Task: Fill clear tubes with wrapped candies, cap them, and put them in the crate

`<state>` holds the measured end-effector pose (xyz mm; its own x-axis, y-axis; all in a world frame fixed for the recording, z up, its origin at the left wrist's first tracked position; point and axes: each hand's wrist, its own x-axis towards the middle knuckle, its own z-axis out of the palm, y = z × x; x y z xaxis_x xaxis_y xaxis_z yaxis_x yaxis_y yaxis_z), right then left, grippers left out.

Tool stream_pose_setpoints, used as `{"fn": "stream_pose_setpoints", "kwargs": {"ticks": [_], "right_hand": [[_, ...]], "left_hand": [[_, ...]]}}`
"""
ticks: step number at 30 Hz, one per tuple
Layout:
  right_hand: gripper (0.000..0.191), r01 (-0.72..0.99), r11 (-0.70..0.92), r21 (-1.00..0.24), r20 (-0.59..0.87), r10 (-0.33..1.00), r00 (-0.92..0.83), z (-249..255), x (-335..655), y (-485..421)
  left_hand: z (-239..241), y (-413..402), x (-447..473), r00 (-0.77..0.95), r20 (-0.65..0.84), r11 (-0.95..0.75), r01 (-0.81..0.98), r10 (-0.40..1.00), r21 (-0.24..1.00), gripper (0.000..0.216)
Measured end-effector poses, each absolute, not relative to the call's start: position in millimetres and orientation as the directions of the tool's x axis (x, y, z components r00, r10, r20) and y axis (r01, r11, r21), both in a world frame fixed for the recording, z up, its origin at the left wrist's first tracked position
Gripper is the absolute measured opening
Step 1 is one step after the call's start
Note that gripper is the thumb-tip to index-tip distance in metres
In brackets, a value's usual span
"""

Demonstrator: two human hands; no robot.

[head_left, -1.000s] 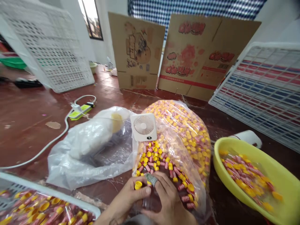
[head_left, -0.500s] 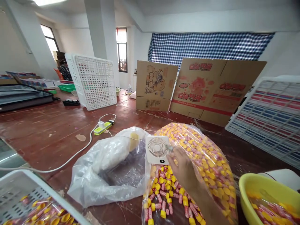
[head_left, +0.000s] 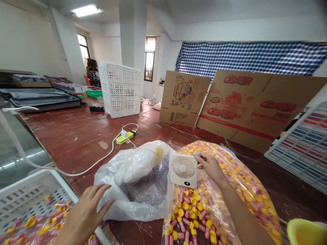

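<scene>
Small white fan point(head_left: 183, 170) stands upright on the clear bag of yellow-capped tubes point(head_left: 224, 190), face toward the camera. Right hand point(head_left: 209, 165) pinches its right edge from just beside it. Left hand point(head_left: 85, 212), open and empty, rests well apart on the crumpled plastic bag point(head_left: 133, 180).

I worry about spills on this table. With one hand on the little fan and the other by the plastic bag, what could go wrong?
The fan leans on the bulging bag of capped tubes; the right hand at its edge might tip it. The left hand on the clear bag could drag it off the table's edge.
</scene>
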<state>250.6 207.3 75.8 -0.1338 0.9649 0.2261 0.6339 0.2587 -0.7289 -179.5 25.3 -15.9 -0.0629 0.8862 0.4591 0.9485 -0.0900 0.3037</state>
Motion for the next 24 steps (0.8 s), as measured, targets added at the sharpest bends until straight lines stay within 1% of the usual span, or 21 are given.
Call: {"fn": "stream_pose_setpoints", "kwargs": {"ticks": [2, 3, 4, 6, 8, 9, 11, 14, 16, 18, 20, 22, 24], "right_hand": [[0.036, 0.622, 0.272, -0.734, 0.222, 0.962, -0.159, 84.4, 251.9, 204.8], [0.034, 0.622, 0.280, -0.731, 0.223, 0.960, -0.169, 88.3, 250.1, 201.5], [0.034, 0.634, 0.288, -0.718, 0.226, 0.958, -0.178, 91.0, 246.7, 196.8], [0.038, 0.693, 0.308, -0.652, 0.237, 0.951, -0.199, 91.9, 236.6, 185.3], [0.038, 0.736, 0.341, -0.585, 0.269, 0.938, -0.221, 87.1, 225.9, 175.1], [0.033, 0.741, 0.356, -0.570, 0.288, 0.931, -0.225, 83.5, 221.8, 172.1], [0.020, 0.715, 0.370, -0.593, 0.317, 0.924, -0.215, 76.6, 217.8, 171.7], [0.017, 0.649, 0.359, -0.671, 0.314, 0.930, -0.190, 72.2, 220.9, 183.3], [0.017, 0.579, 0.363, -0.730, 0.316, 0.931, -0.185, 74.6, 225.2, 195.7], [0.022, 0.490, 0.374, -0.787, 0.329, 0.927, -0.179, 81.5, 229.6, 209.8], [0.027, 0.394, 0.388, -0.833, 0.356, 0.921, -0.156, 92.5, 234.3, 225.1], [0.036, 0.300, 0.405, -0.864, 0.396, 0.914, -0.093, 106.4, 240.0, 242.4], [0.047, 0.224, 0.426, -0.876, 0.439, 0.899, 0.007, 120.7, 245.8, 262.6]], "left_hand": [[2.4, 58.1, -158.6, 0.033, 0.495, -0.159, 0.964, 0.868, 0.215, 0.056], [9.2, 75.5, -147.0, 0.047, 0.484, -0.156, 0.970, 0.874, 0.187, 0.064], [13.8, 92.1, -135.4, 0.039, 0.455, -0.129, 0.977, 0.890, 0.169, 0.073], [16.5, 120.5, -114.9, -0.015, 0.374, -0.044, 0.988, 0.927, 0.149, 0.091], [12.2, 140.7, -101.8, -0.077, 0.311, 0.028, 0.987, 0.947, 0.159, 0.099], [8.7, 148.0, -98.9, -0.099, 0.292, 0.045, 0.982, 0.951, 0.185, 0.097], [2.1, 158.1, -100.9, -0.117, 0.262, 0.047, 0.965, 0.958, 0.258, 0.081], [0.6, 165.0, -119.1, -0.123, 0.221, 0.041, 0.938, 0.967, 0.343, 0.050], [8.3, 164.9, -136.4, -0.131, 0.215, 0.041, 0.925, 0.968, 0.379, 0.040], [22.0, 161.1, -154.4, -0.132, 0.225, 0.025, 0.906, 0.965, 0.422, 0.038], [38.7, 154.4, -171.6, -0.118, 0.243, -0.006, 0.890, 0.963, 0.456, 0.041], [53.5, 145.8, -187.8, -0.119, 0.256, -0.024, 0.869, 0.959, 0.494, 0.044], [62.6, 135.8, -202.4, -0.151, 0.259, -0.018, 0.835, 0.954, 0.550, 0.043]]}}
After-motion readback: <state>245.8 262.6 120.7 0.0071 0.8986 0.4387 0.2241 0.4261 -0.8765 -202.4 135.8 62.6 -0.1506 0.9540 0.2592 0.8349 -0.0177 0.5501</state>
